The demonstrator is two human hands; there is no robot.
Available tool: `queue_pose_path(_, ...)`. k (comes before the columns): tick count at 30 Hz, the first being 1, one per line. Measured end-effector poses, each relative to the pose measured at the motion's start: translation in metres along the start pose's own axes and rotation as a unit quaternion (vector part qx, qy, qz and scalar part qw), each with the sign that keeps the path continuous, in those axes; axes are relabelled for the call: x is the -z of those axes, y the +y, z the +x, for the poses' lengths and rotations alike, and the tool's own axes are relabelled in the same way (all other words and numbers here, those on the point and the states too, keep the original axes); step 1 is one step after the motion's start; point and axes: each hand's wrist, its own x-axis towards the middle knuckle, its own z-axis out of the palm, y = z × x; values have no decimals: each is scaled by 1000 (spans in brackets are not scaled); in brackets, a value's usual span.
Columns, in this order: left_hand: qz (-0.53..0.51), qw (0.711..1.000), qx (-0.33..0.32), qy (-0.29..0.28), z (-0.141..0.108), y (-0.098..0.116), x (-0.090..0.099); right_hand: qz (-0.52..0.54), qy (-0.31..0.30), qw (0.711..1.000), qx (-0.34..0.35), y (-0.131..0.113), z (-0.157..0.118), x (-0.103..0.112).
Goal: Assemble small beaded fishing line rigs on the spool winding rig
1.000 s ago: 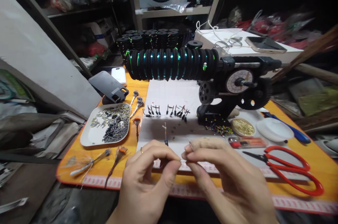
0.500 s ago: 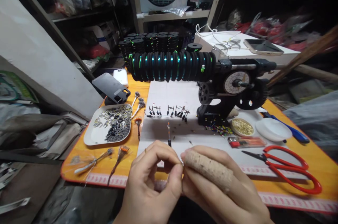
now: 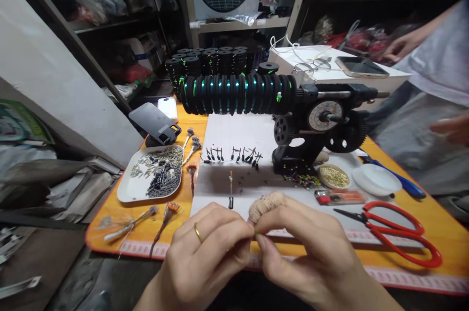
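Observation:
My left hand (image 3: pixel 212 247), a ring on one finger, pinches at the bench's front edge. Against its fingertips, my right hand (image 3: pixel 304 247) pinches too, one finger wrapped in beige tape (image 3: pixel 269 203). Whatever lies between the fingertips is too small or hidden to make out. Just beyond them, a thin orange-tipped piece with a black end (image 3: pixel 230 191) lies on the white board (image 3: pixel 216 184). Farther back stands a row of small dark stick-like pieces with black ends (image 3: pixel 238 154). Red-handled scissors (image 3: pixel 399 233) rest right of my right hand.
A geared winder (image 3: pixel 322 120) carries black foam spools (image 3: pixel 238 93) across the back. On the left are a white tray (image 3: pixel 126 193) of small parts and a phone stand (image 3: pixel 154 122). A dish of gold bits (image 3: pixel 334 176) sits right. Another person's hand (image 3: pixel 406 47) shows beyond the white box (image 3: pixel 392 78).
My right hand has turned, its taped finger now curled and its thumb showing. My left fingers have closed in more. Another person has come into view at the right.

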Motion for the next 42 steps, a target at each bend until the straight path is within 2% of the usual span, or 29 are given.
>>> queue_pose_path(2, 8, 999, 30, 6, 2, 3, 0, -21, -13, 999, 25, 0, -1, 0)
queue_pose_path(5, -39, 988, 145, 35, 4, 7, -4, -71, 0, 995, 63, 1, -2, -2)
queue_pose_path(8, -173, 945, 271, 58, 5, 9, -7, -92, 15, 992, 83, 3, -2, -6)
queue_pose_path(10, -262, 908, 320, 66, 6, 9, -8, -90, 25, 992, 89, 4, -3, -7)
queue_pose_path(13, -339, 872, 344, 74, 6, 8, -9, -115, 54, 988, 86, 5, -7, -9)
queue_pose_path(18, -366, 855, 354, 99, 1, 9, -13, -149, 98, 981, 79, 2, -18, -16)
queue_pose_path(20, -356, 859, 355, 100, -2, 10, -15, -101, 127, 986, 43, 1, -18, -19)
queue_pose_path(23, -307, 885, 335, 102, -6, 12, -18, -24, 148, 989, -9, 0, -16, -23)
queue_pose_path(27, -220, 930, 274, 108, -11, 11, -19, -17, 158, 987, -16, 1, -15, -24)
queue_pose_path(30, -181, 951, 231, 95, -17, 7, -17, -10, 144, 989, -40, 3, -19, -23)
queue_pose_path(36, -130, 972, 185, 68, -28, 2, -9, 19, 117, 991, -61, 8, -26, -20)
queue_pose_path(40, -70, 979, 191, 32, -20, 8, -7, 27, 106, 991, -72, 9, -27, -20)
queue_pose_path(42, -40, 987, 155, 14, -14, 10, -5, 33, 99, 992, -74, 8, -28, -19)
